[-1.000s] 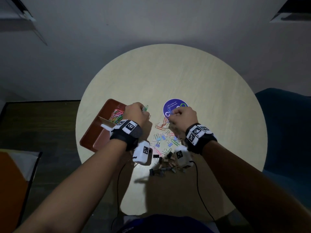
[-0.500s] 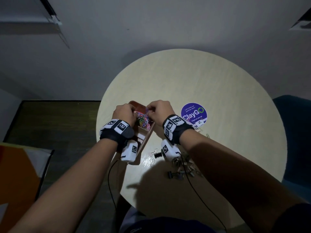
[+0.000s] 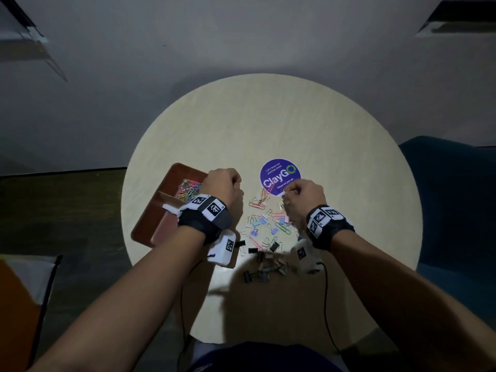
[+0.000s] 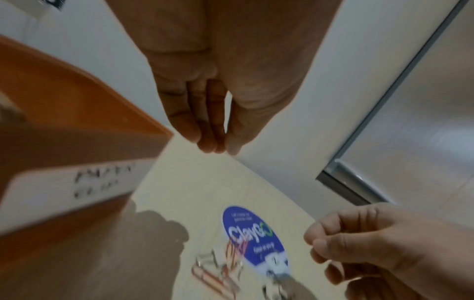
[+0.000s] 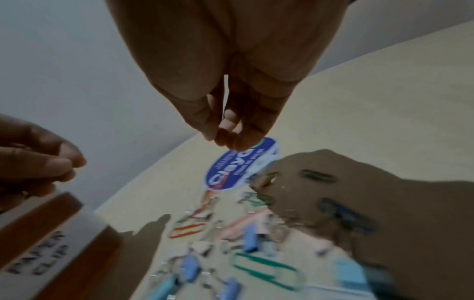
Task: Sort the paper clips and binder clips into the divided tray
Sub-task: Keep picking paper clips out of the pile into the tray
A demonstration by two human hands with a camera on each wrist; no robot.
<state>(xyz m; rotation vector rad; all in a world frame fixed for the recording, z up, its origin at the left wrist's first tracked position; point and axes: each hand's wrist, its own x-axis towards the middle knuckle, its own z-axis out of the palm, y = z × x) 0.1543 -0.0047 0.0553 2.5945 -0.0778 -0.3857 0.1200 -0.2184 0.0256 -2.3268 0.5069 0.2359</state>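
Above scattered clips [image 3: 264, 224] | left hand [image 3: 221, 185] curled, empty | right hand [image 3: 304, 196] curled, empty

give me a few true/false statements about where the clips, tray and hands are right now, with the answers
1. The tray sits on the table's left edge. True.
2. A heap of coloured paper clips already lies in the tray's far compartment. True.
3. The round purple sticker lies inside the tray. False: it is on the bare table, right of the tray.
4. The loose clips on the table are all dark binder clips. False: coloured paper clips and pastel binder clips lie there too, with dark ones nearer the person.
5. The left hand is over the table beside the tray. True.
6. The right hand rests in the tray. False: it is above the loose clips by the sticker.
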